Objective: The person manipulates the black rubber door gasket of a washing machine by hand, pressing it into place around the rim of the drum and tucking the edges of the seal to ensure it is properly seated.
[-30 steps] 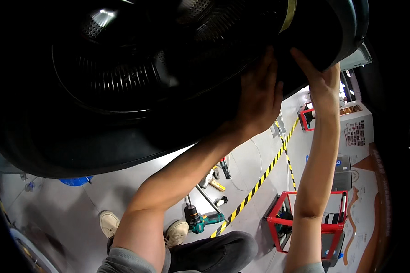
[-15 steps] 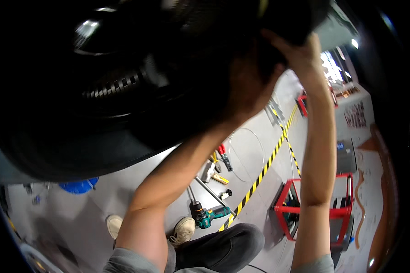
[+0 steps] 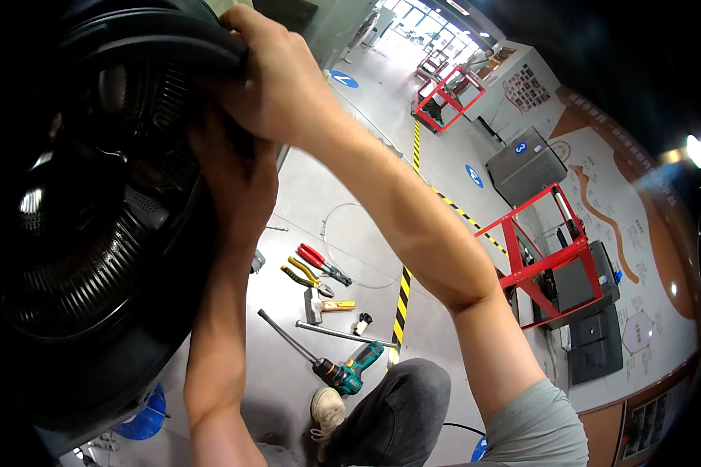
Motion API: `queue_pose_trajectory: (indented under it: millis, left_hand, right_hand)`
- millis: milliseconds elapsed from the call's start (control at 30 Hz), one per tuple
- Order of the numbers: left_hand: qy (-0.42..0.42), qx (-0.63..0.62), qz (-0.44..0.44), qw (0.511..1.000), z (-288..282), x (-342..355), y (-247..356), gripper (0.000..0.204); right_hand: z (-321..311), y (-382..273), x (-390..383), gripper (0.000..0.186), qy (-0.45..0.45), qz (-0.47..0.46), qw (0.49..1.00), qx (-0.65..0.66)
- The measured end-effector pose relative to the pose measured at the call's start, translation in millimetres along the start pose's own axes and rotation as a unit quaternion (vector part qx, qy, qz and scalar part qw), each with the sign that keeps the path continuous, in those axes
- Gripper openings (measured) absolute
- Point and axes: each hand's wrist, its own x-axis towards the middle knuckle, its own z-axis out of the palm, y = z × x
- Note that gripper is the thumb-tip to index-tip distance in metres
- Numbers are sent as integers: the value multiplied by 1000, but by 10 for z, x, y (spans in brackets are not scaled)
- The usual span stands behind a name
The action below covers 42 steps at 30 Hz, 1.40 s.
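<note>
A washing machine's dark round opening fills the left side, with its ribbed, perforated metal drum (image 3: 78,284) inside. A thick black rubber door seal (image 3: 144,40) rings this opening. My right hand (image 3: 276,74) is closed over the seal's upper right edge, fingers curled behind the rubber. Just below it, my left hand (image 3: 237,167) reaches up against the inner side of the same seal and grips it; its fingertips are in deep shadow.
On the grey floor lie a green cordless drill (image 3: 350,370), a metal rod (image 3: 343,331), a hammer (image 3: 315,305), yellow-handled pliers (image 3: 308,272) and red-handled pliers (image 3: 319,261). A red-framed cart (image 3: 549,268) stands right. Black-yellow tape (image 3: 403,307) crosses the floor.
The view has swung, so the machine sits farther left and more room shows at right. Both hands appear farther left in the picture, still on the seal.
</note>
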Motion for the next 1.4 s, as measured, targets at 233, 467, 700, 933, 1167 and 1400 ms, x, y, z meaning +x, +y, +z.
queue_pose_trajectory:
  millis: [233,467,700,933,1167,1400]
  left_hand:
    - [-1,56,20,998,-24,72,-11,76]
    - [-32,48,-2,998,-106,26,-103,83]
    - [9,87,2,996,155,-56,-154,97]
    - [27,129,3,991,155,-60,-212,101]
    - [52,75,-22,996,170,0,-41,101]
    - [70,35,-44,996,166,67,-40,102]
  right_hand:
    - [-7,153,327,55,-80,-18,996,36]
    - [0,26,205,40,-27,-44,992,-111]
    - [-137,-102,48,34,-49,1,972,231]
    - [-186,-31,49,31,-108,92,981,132]
    - [-166,-157,82,22,-76,6,996,55]
    - [-121,-158,154,20,-79,-14,997,16]
